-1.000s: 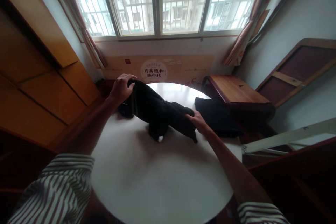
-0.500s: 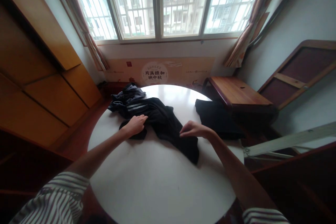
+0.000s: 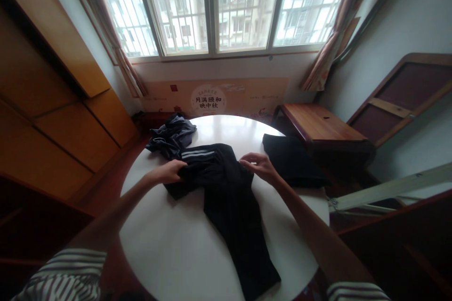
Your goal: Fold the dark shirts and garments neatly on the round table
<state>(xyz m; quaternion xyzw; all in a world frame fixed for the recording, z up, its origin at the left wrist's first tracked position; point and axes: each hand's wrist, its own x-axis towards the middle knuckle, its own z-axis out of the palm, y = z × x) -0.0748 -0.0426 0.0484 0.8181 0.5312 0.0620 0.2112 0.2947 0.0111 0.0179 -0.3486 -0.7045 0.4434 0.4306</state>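
A black striped garment lies partly bunched on the white round table, white stripes showing near its upper left. One long leg or sleeve of it stretches toward me, down to the near edge. My left hand is closed on the cloth at the garment's left side. At its upper right edge, my right hand has thumb and fingertips drawn together in a pinch at the cloth; a small gap shows inside the curl of the fingers. The fingertips of my left hand are partly hidden in the dark fabric.
A crumpled dark grey garment sits at the table's far left. Folded black cloth lies at the right edge, slightly overhanging. Beyond are a wooden side table, a window, and cabinets on the left.
The black striped garment has been spread toward me, its long part now reaching the near edge. My left hand moved slightly left and down, my right hand slightly up.
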